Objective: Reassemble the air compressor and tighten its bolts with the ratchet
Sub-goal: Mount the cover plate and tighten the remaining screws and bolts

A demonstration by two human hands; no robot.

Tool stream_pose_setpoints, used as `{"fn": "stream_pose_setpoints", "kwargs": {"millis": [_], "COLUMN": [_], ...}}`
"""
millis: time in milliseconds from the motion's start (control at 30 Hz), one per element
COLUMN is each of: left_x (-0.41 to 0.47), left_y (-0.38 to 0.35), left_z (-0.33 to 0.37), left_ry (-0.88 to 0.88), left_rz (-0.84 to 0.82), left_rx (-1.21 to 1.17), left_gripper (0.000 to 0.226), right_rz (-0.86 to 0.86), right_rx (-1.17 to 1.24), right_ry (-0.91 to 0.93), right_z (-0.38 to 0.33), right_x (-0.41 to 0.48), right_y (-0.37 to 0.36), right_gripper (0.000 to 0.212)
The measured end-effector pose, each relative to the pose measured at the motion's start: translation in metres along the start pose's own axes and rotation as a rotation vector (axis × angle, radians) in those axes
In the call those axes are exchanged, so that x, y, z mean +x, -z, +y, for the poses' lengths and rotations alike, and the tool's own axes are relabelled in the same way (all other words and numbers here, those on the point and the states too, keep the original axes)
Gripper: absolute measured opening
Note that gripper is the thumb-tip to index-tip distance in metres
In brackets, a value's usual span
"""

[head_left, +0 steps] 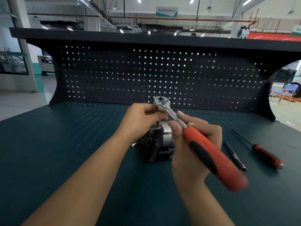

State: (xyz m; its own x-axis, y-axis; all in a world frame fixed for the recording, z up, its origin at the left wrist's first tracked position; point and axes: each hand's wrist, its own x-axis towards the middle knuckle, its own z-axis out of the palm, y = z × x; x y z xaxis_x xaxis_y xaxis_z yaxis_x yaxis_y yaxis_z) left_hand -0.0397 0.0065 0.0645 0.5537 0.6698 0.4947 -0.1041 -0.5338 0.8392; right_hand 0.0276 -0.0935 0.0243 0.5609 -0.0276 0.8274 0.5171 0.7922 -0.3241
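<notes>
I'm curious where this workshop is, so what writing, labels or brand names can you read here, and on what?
The hanging ceiling sign: one row of characters, too blurred to read.
The green-white sign at far right: cut off and too blurred to read.
The ratchet, screwdriver and air compressor: no lettering visible.

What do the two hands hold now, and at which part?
The right hand holds the ratchet at the top of its red handle. The left hand pinches it just under its metal head.
</notes>
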Motion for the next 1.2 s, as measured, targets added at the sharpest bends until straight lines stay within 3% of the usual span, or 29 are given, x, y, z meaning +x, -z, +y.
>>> {"fn": "stream_pose_setpoints", "kwargs": {"millis": [133, 300, 467, 533, 633, 767, 900, 1000, 1067, 1200], "left_x": [-0.001, 0.002, 0.003, 0.003, 0.004, 0.004, 0.001, -0.003, -0.006, -0.009], "left_y": [0.002, 0.006, 0.006, 0.006, 0.007, 0.006, 0.005, 0.004, 0.004, 0.003], "left_z": [-0.001, -0.002, 0.001, 0.001, -0.001, -0.003, -0.003, 0.000, 0.001, 0.003], "left_ry": [0.003, -0.009, -0.046, -0.051, -0.044, -0.032, -0.017, -0.021, -0.020, 0.008], "left_rz": [-0.030, -0.049, -0.088, -0.083, -0.083, -0.087, -0.054, -0.016, 0.003, 0.033], "left_rx": [0.063, 0.158, 0.182, 0.191, 0.201, 0.182, 0.038, -0.009, 0.002, -0.033], "left_gripper": [0.008, 0.021, 0.020, 0.019, 0.018, 0.017, 0.012, 0.011, 0.010, 0.010], "right_rz": [0.101, 0.229, 0.068, 0.011, 0.032, 0.135, 0.103, 0.083, 0.094, 0.065], "right_rx": [0.039, 0.291, 0.466, 0.527, 0.555, 0.429, 0.311, 0.204, 0.173, 0.128], "right_ry": [-0.191, -0.603, -1.217, -1.318, -1.222, -0.853, -0.499, -0.340, -0.308, -0.231], "right_z": [0.000, 0.027, 0.067, 0.072, 0.065, 0.043, 0.016, 0.006, 0.002, -0.005], "right_x": [0.014, 0.054, 0.083, 0.086, 0.081, 0.063, 0.037, 0.021, 0.015, 0.008], "right_y": [0.001, 0.000, -0.020, -0.023, -0.019, -0.010, -0.011, -0.014, -0.015, -0.018], "right_gripper": [0.030, 0.020, 0.028, 0.021, 0.019, 0.015, 0.003, 0.015, 0.030, 0.038]}}
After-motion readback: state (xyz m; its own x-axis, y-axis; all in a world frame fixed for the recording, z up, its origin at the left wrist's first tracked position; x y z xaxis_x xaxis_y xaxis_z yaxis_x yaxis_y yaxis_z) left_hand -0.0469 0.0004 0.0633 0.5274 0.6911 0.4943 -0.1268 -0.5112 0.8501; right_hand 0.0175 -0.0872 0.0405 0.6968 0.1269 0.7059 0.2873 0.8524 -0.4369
